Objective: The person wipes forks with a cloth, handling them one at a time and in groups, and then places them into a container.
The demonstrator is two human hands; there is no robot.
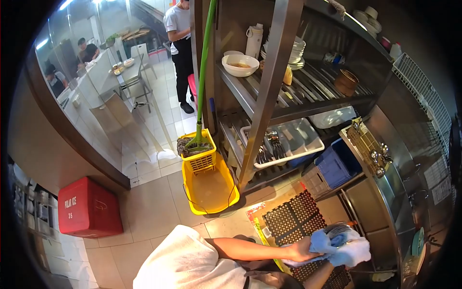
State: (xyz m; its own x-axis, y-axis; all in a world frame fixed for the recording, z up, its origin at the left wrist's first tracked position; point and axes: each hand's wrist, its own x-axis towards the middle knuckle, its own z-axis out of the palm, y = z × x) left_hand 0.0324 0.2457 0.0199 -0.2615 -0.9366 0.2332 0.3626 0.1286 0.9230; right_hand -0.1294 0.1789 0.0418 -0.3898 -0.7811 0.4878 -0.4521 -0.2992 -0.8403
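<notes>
My left hand [301, 249] is closed on a bunched blue and white cloth [332, 245], its arm reaching across from the lower left. From below, my right hand [339, 262] comes up into the same cloth, which covers most of its fingers. Shiny, thin metal pieces that look like cutlery [340, 229] stick out of the cloth's top, with a small orange bit beside them. Their exact kind is blurred. Beneath the cloth lies a black perforated floor mat [294, 212].
A yellow mop bucket [211, 190] with a green-handled mop stands ahead, near a red ice box [89, 207]. The metal shelf [308, 113] bears bowls, plates and a white cutlery tub [313, 147]. A spoon basket [363, 144] sits by the steel counter. Beyond the glass, a person [180, 29] stands.
</notes>
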